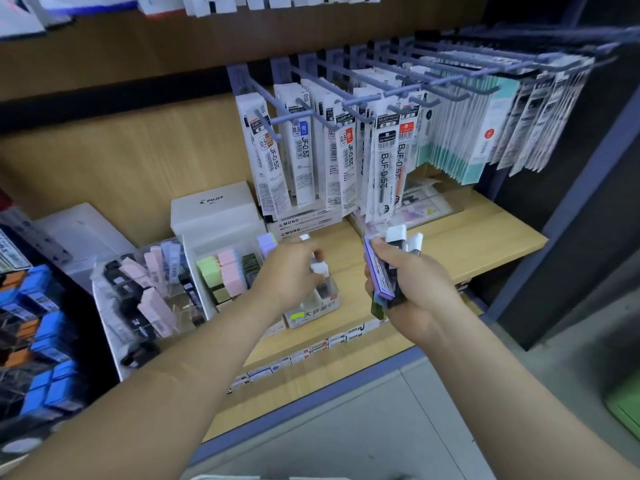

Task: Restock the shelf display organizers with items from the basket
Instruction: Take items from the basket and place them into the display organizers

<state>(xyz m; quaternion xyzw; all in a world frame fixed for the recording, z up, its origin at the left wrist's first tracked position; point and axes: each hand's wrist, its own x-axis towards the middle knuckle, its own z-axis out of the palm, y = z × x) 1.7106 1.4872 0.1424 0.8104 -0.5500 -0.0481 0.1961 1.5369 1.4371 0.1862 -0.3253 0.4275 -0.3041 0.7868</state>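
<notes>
Refill case (pixel 319 268), single, pinched by left hand (pixel 289 273), bundle (pixel 380 271) (about four) gripped by right hand (pixel 417 284)

Soft, even light fills your view, brightest on the wooden shelf (pixel 467 237) and the hanging packs (pixel 346 157); shadows are faint. The right side and left edge fall dim. Your left hand (pixel 291 271) and the white case (pixel 319 269) it holds smear with motion blur; your right hand (pixel 415 285) and the cases (pixel 381 271) it grips look sharper. The wide lens bows the hooks (pixel 367 98) and shelf edges, and the corners blur.
</notes>
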